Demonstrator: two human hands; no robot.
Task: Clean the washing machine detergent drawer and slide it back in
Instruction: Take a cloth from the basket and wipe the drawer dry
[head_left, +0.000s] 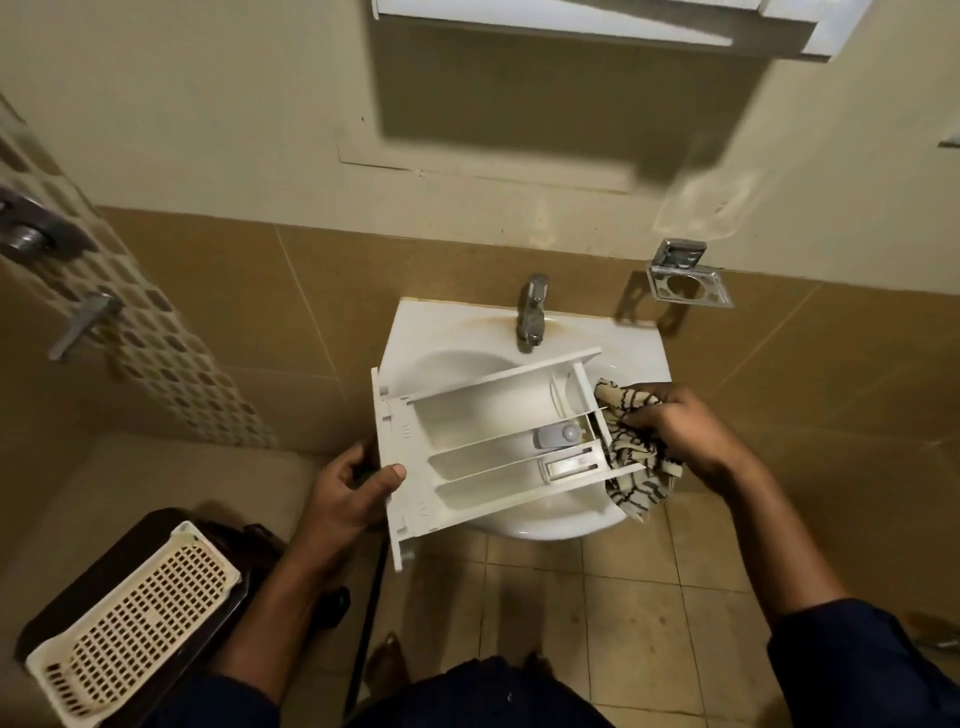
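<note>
Two hands share this job; nearest the viewer, at the lower left, a perforated cream basket (135, 623) lies on a dark stand, well apart from the work. Next comes the left hand (348, 483), clamped on the front panel of the detergent drawer (483, 415), thumb over the top edge and fingers hidden behind; that grip looks like the anchor, and it should stay firm so the drawer does not twist under wiping pressure. The drawer itself is out of the machine, held open side up across the white sink (639, 338); whether it rests on the rim I cannot tell. At its rear end the right hand (675, 421) closes round a bunched striped cloth (631, 457), pressing it against the back wall and the ends of the dividers. The step appears to be wiping the rear corners; done well, it means pushing a fold of cloth into each narrow channel rather than swiping across the tops, working round the grey cap (558, 435) in the middle compartment, and keeping the drawer over the basin so drips fall there. Beyond, the tap (532, 312) stands at the back of the sink with no water visibly running; a chrome holder (685, 280) is fixed to the tiled wall to its right.
</note>
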